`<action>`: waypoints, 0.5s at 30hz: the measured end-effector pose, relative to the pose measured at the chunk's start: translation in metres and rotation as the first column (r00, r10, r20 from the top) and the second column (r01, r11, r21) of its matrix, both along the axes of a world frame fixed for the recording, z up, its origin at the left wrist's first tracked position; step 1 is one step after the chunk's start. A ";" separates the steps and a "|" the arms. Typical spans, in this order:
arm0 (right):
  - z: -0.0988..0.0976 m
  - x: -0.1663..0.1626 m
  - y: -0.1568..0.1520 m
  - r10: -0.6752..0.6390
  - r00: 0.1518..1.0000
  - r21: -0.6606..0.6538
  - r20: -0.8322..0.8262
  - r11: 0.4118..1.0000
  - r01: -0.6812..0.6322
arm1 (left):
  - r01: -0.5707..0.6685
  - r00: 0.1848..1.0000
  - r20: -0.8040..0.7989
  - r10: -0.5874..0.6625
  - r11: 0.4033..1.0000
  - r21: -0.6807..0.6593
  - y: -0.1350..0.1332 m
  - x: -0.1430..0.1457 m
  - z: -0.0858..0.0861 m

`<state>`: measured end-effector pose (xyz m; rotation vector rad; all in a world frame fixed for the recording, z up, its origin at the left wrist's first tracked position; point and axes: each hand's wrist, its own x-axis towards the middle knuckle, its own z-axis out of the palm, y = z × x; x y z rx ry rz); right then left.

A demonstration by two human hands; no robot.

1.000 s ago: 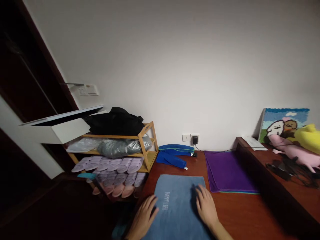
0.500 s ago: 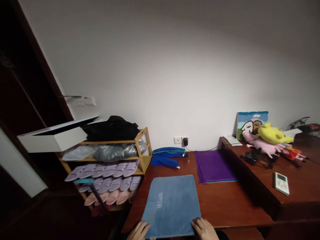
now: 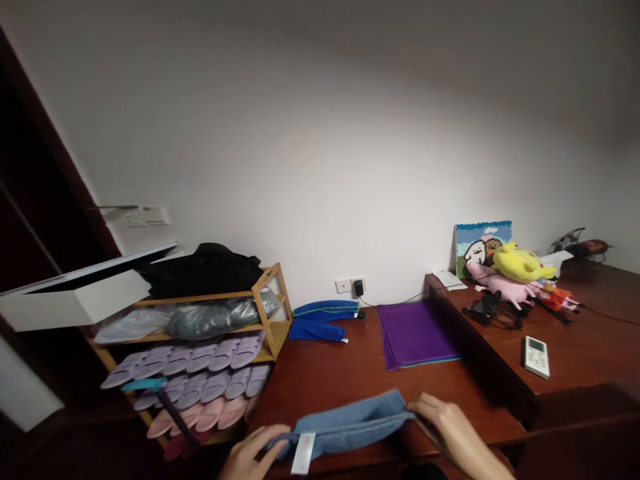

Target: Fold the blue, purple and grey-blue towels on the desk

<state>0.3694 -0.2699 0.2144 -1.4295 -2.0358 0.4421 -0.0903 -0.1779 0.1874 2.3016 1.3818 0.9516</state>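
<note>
A light blue towel (image 3: 350, 423) with a white tag near its left end is held up at the front of the wooden table. Its near edge is raised, so the cloth looks like a narrow folded band. My left hand (image 3: 257, 453) pinches the left end, beside the tag. At the right end, the fingers of my right hand (image 3: 440, 423) are closed on the corner. Farther back lie a folded blue cloth (image 3: 320, 320) with a green stripe and a folded purple cloth (image 3: 417, 333).
Left of the table (image 3: 310, 373) stands a wooden rack (image 3: 273, 313) with several slippers (image 3: 215, 357), a black bag (image 3: 205, 270) and a white box (image 3: 80, 300). On the right, a higher desk (image 3: 590, 347) bears plush toys (image 3: 520, 263), a remote (image 3: 537, 357) and cables (image 3: 493, 312).
The towel lay spread flat with its lettering showing; now both hands have lifted its near edge and the lettering is out of sight. The view has shifted slightly to the right.
</note>
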 end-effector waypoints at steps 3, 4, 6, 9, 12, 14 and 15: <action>0.055 0.044 0.002 -0.025 0.999 -0.020 -0.023 1.000 0.024 | 0.030 0.999 0.028 -0.028 0.998 -0.054 0.011 0.041 0.064; 0.069 0.058 0.006 -0.041 0.999 -0.013 -0.027 0.999 0.040 | 0.058 0.998 0.019 -0.056 0.994 -0.091 0.018 0.057 0.081; 0.087 0.087 0.020 -0.077 0.996 -0.013 -0.039 0.997 0.076 | 0.141 0.990 0.000 -0.143 0.976 -0.167 0.037 0.091 0.106; 0.088 0.132 0.057 -0.126 0.990 -0.078 -0.064 0.990 0.120 | 0.263 0.963 0.000 -0.269 0.939 -0.223 0.078 0.147 0.121; 0.075 0.174 0.105 -0.214 0.975 -0.074 -0.054 0.975 0.210 | 0.326 0.943 0.000 -0.334 0.921 -0.215 0.127 0.202 0.122; 0.073 0.199 0.139 -0.307 0.951 0.002 -0.039 0.952 0.307 | 0.320 0.945 -0.018 -0.327 0.934 -0.162 0.159 0.235 0.125; 0.075 0.210 0.155 -0.358 0.933 0.054 -0.043 0.931 0.360 | 0.301 0.951 -0.029 -0.307 0.946 -0.118 0.173 0.250 0.129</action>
